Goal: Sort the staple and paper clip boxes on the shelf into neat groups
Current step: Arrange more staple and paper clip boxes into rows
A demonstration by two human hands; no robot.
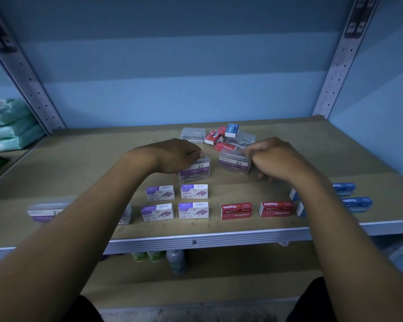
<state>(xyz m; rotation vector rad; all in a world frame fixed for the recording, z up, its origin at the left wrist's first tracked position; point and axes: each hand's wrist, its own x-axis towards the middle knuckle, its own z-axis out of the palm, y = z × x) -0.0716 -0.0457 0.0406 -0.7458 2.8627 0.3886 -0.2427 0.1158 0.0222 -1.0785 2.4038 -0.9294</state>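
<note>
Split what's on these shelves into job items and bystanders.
Job: clear clip boxes, purple staple boxes, red staple boxes, blue staple boxes, unsorted pile.
Bystanders: green packs, bottles.

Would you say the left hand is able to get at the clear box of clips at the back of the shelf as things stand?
Probably not yet: the left hand already grips a paper clip box. The clear box at the back lies just beyond it, with nothing between them.

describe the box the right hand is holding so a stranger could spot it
On the wooden shelf, look behind the front rows of staple boxes, right of centre. The right hand grips a clear plastic paper clip box with a purple label, lying farther right than the matching one.
</note>
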